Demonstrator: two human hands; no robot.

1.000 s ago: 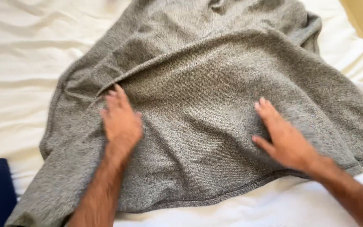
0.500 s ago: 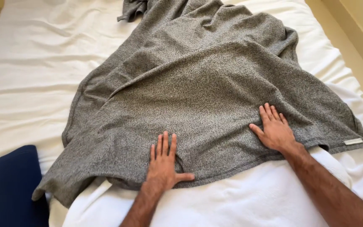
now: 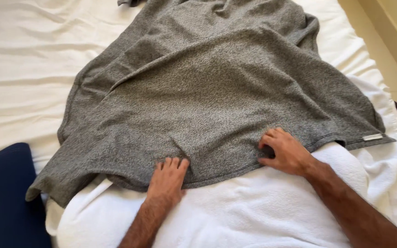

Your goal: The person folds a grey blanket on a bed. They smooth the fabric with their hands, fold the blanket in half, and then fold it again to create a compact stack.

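Now we note both hands slid back to the near hem of the grey knit blanket (image 3: 217,105) on the white bed (image 3: 19,59): left hand (image 3: 168,179) and right hand (image 3: 286,151) curl fingers, pinching its edge rather than pressing flat.

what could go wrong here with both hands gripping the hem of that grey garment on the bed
The left hand and right hand pinch only the near hem of the grey knit garment, so a pull may bunch the far end, which is already creased. The hem lies on a white towel, which might get dragged along. The garment's left corner hangs near the dark blue cushion and could catch there.
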